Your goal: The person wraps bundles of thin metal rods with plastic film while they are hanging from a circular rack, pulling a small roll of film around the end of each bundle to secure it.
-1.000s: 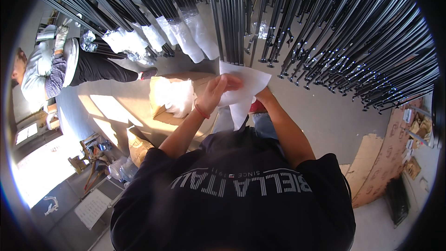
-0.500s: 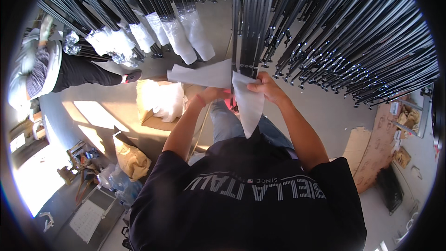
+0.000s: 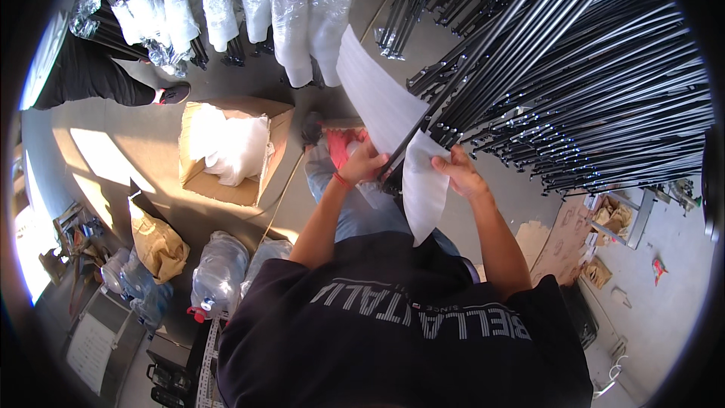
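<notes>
My right hand (image 3: 462, 174) pinches the edge of a white foam sheet (image 3: 425, 189), whose lower part hangs down in a point before my shirt. The sheet's other flap (image 3: 381, 94) sticks up toward the far left. Between the two flaps run the lower ends of a bundle of thin black rods (image 3: 483, 68), slanting up to the right. My left hand (image 3: 361, 164), with a red band at the wrist, is closed at the rod ends, just left of the sheet. Its fingertips are partly hidden. Something red (image 3: 340, 145) shows behind that hand.
Many black rods (image 3: 604, 91) lean at the right. At the far left stand bundles with wrapped ends (image 3: 291, 38). An open cardboard box (image 3: 234, 195) holds white sheets (image 3: 226, 143). Large plastic bottles (image 3: 219, 272) stand left of me, and another person's leg (image 3: 98, 79) is farther left.
My view has turned, and the rods, upright before, now slant up to the right. The sheet's left flap, earlier sideways, now points upward. Both hands stay at the rod ends.
</notes>
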A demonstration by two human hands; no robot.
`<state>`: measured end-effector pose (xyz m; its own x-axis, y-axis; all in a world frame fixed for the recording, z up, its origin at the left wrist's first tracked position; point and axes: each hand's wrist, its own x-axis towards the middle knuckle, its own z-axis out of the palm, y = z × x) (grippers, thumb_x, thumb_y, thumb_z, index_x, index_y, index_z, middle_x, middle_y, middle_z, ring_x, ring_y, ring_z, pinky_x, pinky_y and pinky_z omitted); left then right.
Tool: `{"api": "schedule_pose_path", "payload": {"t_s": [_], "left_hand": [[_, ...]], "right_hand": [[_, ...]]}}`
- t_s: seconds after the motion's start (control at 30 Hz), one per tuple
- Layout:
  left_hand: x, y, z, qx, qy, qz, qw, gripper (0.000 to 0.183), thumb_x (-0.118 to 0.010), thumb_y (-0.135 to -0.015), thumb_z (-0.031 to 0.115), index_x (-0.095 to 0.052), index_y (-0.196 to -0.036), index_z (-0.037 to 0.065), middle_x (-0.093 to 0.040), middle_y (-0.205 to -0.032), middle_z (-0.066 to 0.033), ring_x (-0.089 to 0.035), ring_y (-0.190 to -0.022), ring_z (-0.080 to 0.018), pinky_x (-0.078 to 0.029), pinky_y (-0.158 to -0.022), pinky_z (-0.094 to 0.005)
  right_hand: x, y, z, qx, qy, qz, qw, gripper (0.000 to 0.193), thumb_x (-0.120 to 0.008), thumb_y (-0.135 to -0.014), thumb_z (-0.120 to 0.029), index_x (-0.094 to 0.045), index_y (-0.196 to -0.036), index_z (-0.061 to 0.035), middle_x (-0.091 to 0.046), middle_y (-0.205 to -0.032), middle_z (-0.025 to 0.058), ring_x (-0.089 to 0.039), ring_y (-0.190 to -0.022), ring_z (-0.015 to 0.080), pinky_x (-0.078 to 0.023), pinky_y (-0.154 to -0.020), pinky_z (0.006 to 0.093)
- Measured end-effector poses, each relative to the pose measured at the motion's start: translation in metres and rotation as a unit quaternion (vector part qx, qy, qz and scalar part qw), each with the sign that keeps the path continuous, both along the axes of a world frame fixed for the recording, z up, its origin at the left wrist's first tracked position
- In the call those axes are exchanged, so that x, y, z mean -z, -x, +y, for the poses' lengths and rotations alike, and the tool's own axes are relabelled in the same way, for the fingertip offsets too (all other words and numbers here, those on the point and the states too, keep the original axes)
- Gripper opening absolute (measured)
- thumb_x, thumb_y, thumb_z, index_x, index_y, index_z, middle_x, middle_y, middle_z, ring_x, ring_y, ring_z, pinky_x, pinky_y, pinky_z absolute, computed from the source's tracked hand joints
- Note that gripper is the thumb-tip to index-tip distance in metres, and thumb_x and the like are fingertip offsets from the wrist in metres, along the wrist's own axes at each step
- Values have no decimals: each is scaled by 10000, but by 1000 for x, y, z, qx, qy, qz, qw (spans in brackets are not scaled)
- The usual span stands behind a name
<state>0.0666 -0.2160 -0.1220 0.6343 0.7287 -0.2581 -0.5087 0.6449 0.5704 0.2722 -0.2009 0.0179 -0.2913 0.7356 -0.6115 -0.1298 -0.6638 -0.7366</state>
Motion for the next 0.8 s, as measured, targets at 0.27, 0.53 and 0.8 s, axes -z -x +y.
{"api": "schedule_pose_path", "payload": {"t_s": [0.27,0.53,0.8], "left_hand": [[-24,17,-14,75,1,124,989,449,-674,-728,290,-535,-1047,5,-512,-809,16,-454,-702,-59,-360,-585,-189],[-34,22,8,253,-105,121,954,535,-683,-720,233,-465,-1135,-25,-566,-954,-36,-495,-852,-103,-405,-719,-233],[-12,48,5,342,-49,184,920,546,-671,-721,231,-458,-1158,-17,-566,-1006,-65,-512,-922,-144,-397,-812,-258]], "right_hand": [[5,13,-3,-18,1,2,1000,463,-642,-770,-163,-455,-1163,-5,-539,-1086,80,-490,-1027,178,-364,-892,299],[-6,24,0,-58,36,45,997,526,-616,-789,-236,-402,-1204,7,-494,-1147,105,-428,-1099,202,-310,-936,315],[-3,28,5,-163,49,17,985,583,-555,-822,-337,-338,-1263,-24,-467,-1186,89,-433,-1103,182,-322,-936,305]]}}
